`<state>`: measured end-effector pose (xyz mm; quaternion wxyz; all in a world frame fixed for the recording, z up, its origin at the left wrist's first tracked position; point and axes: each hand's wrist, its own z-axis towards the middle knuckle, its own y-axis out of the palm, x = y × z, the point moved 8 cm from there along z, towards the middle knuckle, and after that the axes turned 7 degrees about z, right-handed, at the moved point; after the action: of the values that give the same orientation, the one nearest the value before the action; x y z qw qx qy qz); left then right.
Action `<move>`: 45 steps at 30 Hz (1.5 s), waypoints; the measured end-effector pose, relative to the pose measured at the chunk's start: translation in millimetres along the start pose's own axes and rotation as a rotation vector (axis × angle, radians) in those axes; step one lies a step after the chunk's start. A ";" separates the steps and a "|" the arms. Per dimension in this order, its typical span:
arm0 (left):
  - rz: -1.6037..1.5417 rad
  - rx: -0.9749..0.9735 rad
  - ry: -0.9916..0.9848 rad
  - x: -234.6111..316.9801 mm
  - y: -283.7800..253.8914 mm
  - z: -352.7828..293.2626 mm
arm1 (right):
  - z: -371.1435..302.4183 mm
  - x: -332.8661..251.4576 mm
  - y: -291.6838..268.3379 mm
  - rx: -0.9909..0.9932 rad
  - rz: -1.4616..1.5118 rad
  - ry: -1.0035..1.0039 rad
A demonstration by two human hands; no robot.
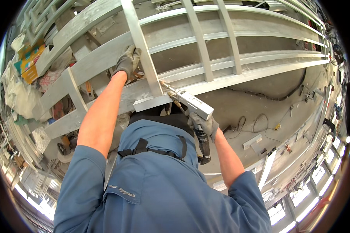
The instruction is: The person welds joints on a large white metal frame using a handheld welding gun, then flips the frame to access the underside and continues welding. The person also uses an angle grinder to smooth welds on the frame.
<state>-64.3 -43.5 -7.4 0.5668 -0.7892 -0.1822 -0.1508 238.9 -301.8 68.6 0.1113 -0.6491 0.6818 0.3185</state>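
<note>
My left hand (pixel 127 62), in a grey work glove, is against the left side of a silver metal crossbar (pixel 140 50), its fingers bent at the bar's edge. In my gloved right hand (pixel 206 125) is a welding gun (pixel 192 103) with a boxy silver body and a dark handle hanging below. The gun's narrow tip points up and left, close to the joint where the crossbar meets the long lower rail (pixel 221 85) of a metal frame. From here I cannot tell whether the tip touches the metal.
More crossbars (pixel 200 42) and rails span the frame to the right. Wide flat metal bars (pixel 101 58) lie at the left, near a yellow box (pixel 34 62) and pale plastic sheeting (pixel 21 91). A dark cable (pixel 276 97) and thin wires (pixel 256 124) trail over the floor (pixel 237 108).
</note>
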 end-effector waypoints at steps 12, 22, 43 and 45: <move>0.068 0.054 -0.019 -2.0 -3.2 -2.5 | -0.5 8.0 0.8 0.007 -0.041 0.025; -0.003 -0.059 -0.098 10.5 -10.7 -9.0 | -10.5 -4.6 1.8 0.010 -0.083 0.054; -0.011 -0.081 -0.154 10.2 -14.4 -13.6 | -90.7 -39.3 -30.5 0.263 -0.045 -0.260; 0.012 0.083 -0.125 26.4 -29.4 -13.9 | -91.3 -36.4 -57.5 0.296 0.013 -0.248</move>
<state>-54.7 -45.0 33.3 0.5873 -0.7740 -0.2186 -0.0905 322.5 -322.4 143.0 0.2866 -0.5770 0.7065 0.2930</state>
